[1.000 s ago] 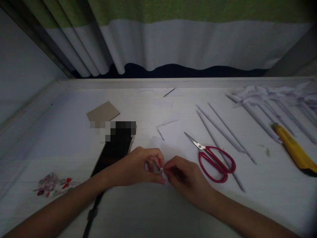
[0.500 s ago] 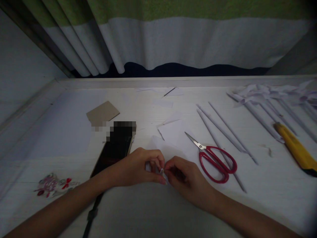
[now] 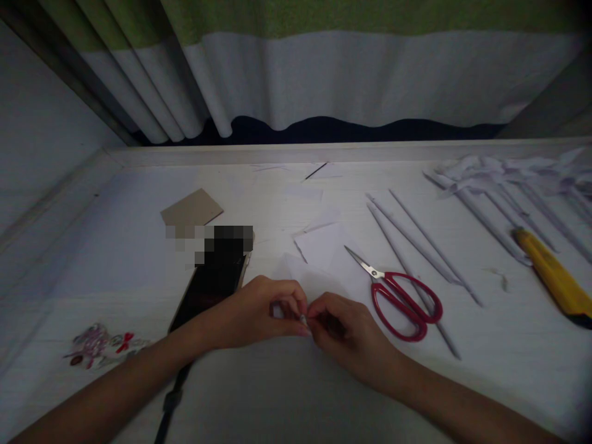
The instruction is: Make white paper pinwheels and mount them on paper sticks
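My left hand [image 3: 261,311] and my right hand [image 3: 349,333] meet at the near middle of the white table [image 3: 139,259], fingertips pinched together. Between them sits a small white piece of paper [image 3: 303,320], mostly hidden by the fingers. Both hands are closed on it. Loose white paper sheets [image 3: 324,246] lie just beyond the hands. Red-handled scissors [image 3: 400,296] rest to the right of my right hand, blades pointing away to the left.
A dark phone [image 3: 210,287] lies left of my left hand, a brown card [image 3: 192,208] behind it. Several rolled paper sticks [image 3: 416,243] and paper pinwheels [image 3: 509,176] lie at the right, with a yellow cutter [image 3: 552,277]. Small red and clear beads [image 3: 99,342] sit at the left. A curtain [image 3: 324,74] hangs behind.
Almost nothing differs; both hands stay pinched together on the small paper, with only slight finger movement.
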`<state>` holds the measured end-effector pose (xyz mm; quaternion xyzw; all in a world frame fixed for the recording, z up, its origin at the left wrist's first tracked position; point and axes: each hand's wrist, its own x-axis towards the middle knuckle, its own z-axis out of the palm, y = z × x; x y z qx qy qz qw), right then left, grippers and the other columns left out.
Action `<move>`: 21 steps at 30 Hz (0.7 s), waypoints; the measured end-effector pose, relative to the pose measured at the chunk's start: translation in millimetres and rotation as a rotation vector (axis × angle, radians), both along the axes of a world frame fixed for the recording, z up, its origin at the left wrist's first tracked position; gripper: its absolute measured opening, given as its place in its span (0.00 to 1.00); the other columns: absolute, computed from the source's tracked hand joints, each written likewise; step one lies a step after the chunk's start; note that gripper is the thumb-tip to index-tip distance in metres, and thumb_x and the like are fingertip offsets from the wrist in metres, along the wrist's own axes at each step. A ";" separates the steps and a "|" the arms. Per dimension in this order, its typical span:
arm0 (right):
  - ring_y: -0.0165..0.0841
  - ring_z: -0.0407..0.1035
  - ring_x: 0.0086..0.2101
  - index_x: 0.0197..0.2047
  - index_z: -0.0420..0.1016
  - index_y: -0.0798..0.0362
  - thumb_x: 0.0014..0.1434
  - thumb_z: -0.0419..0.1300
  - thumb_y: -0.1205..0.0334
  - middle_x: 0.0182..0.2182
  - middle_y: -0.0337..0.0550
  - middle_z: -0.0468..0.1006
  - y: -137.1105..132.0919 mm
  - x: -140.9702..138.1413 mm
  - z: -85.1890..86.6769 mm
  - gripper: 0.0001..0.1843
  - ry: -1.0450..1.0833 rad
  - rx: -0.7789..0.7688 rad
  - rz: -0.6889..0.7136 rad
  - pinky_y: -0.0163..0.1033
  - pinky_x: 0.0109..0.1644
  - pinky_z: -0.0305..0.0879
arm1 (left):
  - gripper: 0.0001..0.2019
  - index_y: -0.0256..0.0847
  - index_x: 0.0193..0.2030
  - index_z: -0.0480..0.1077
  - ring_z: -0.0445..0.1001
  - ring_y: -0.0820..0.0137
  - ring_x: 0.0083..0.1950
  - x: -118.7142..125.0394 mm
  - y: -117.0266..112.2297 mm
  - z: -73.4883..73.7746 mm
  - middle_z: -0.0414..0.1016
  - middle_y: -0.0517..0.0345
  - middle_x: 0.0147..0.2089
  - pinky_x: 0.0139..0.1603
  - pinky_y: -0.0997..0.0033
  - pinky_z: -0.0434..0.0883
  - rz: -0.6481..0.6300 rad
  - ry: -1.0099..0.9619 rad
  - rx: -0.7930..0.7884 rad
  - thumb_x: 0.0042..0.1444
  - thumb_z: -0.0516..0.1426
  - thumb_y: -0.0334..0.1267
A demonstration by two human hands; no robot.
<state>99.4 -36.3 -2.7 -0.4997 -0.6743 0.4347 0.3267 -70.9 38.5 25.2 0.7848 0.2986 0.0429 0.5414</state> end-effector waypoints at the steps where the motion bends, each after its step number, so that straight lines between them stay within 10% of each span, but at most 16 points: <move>1: 0.22 0.58 0.22 0.31 0.65 0.55 0.48 0.54 0.74 0.23 0.34 0.65 0.0 -0.1 -0.1 0.07 0.004 0.003 -0.002 0.28 0.24 0.54 | 0.08 0.38 0.34 0.66 0.70 0.78 0.28 -0.3 0.0 0.1 0.73 0.62 0.28 0.26 0.83 0.63 -0.006 0.004 -0.009 0.47 0.58 0.38; 12: 0.22 0.58 0.21 0.29 0.66 0.55 0.49 0.54 0.73 0.22 0.34 0.65 -1.4 -1.9 2.4 0.05 0.003 0.070 -0.023 0.28 0.22 0.53 | 0.08 0.39 0.33 0.66 0.70 0.78 0.29 -0.6 1.5 3.1 0.72 0.63 0.29 0.28 0.82 0.64 0.001 0.018 -0.041 0.46 0.59 0.38; 21: 0.27 0.62 0.23 0.35 0.68 0.54 0.55 0.52 0.64 0.24 0.39 0.68 13.9 38.2 35.7 0.05 -0.326 0.387 -0.184 0.33 0.27 0.60 | 0.09 0.40 0.35 0.71 0.69 0.77 0.29 -4.6 -0.7 15.3 0.73 0.61 0.29 0.26 0.83 0.63 -0.022 0.033 0.010 0.47 0.58 0.39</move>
